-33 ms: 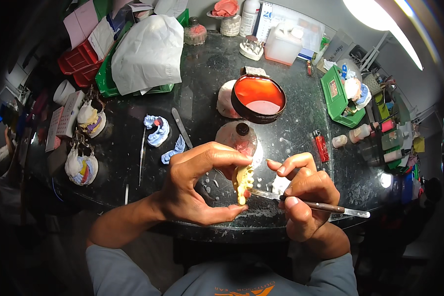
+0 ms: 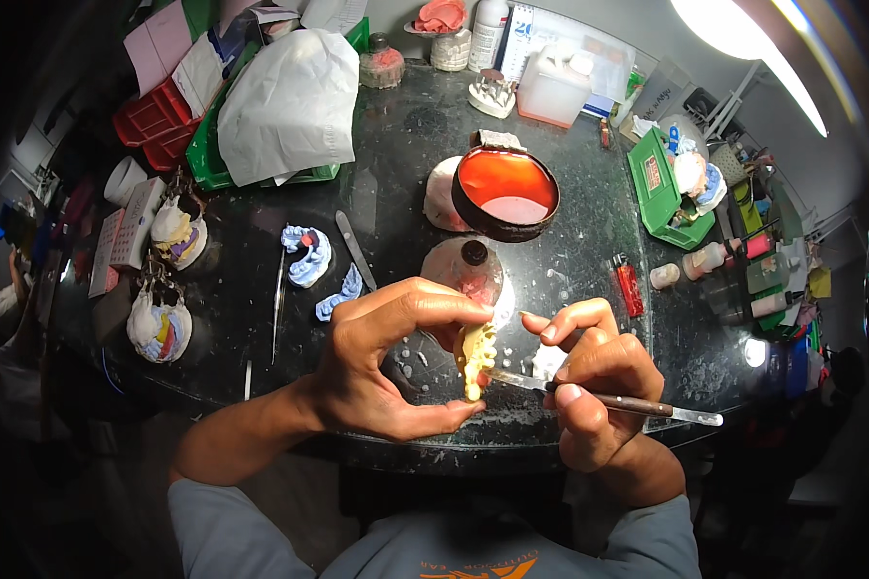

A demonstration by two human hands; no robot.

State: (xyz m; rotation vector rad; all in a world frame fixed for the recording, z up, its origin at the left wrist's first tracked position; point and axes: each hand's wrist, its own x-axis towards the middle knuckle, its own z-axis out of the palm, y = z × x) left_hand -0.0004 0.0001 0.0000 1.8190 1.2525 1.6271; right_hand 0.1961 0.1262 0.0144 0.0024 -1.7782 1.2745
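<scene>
My left hand [image 2: 381, 362] pinches a yellow dental model [image 2: 475, 359] between thumb and fingers, its row of teeth turned toward the right. In my right hand [image 2: 603, 386] is a wax knife [image 2: 637, 405] with a brown handle, held like a pen. Its blade reaches left and its tip meets the tooth side of the model, where a bit of red shows. Just beyond my hands stands a glass spirit lamp [image 2: 459, 270] with a dark cap, partly hidden by my left hand. Behind it, a round dark pan [image 2: 505, 232] holds glossy red wax.
Blue dental models [image 2: 309, 259], a metal spatula [image 2: 354, 248] and a thin metal tool [image 2: 278, 307] lie left. Two articulators with casts [image 2: 161, 326] stand farther left. To the right are a red lighter [image 2: 629, 287] and a green box [image 2: 661, 188]. A lamp [image 2: 743, 43] hangs above.
</scene>
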